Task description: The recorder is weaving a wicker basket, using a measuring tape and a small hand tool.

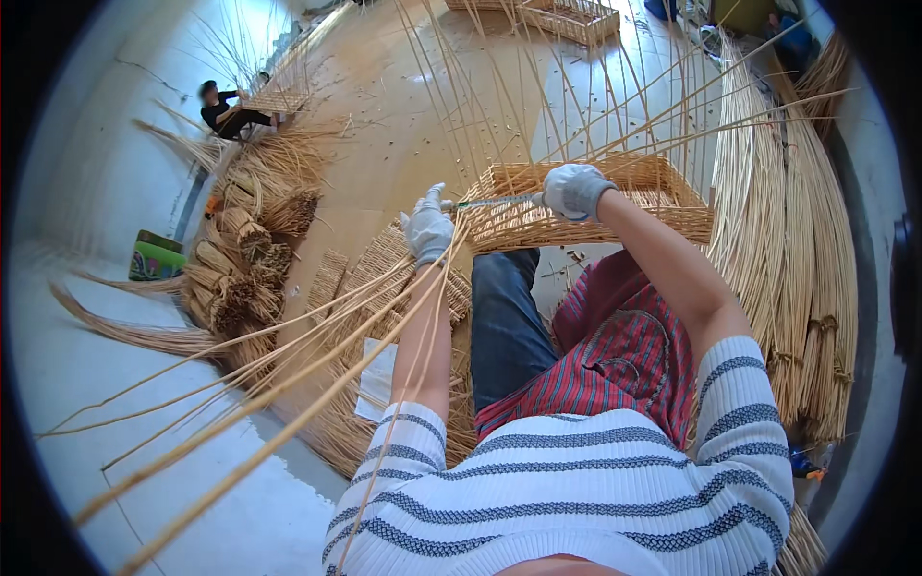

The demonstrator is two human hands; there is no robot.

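Workshop floor [384, 106], tan and pale, littered with small scraps; white wall at left. Long, straight canes [778, 240] are massed along the right side. Shorter tied bundles [254, 216] are heaped to the left, near a seated co-worker [229, 110] in dark clothes. Rectangular wicker basket [528, 228] sits directly ahead of the wearer, just past the knees, unwoven stakes [461, 86] rising from its far side and more fanning toward lower left. Both hands gloved. Right hand [573, 192] closes in a fist above the basket's near side; a narrow pale strip [499, 202], apparently a measuring tape, runs out of it. Left hand [427, 226], at the basket's left end, has fingers partly extended; cannot tell whether it pinches the strip's other end.
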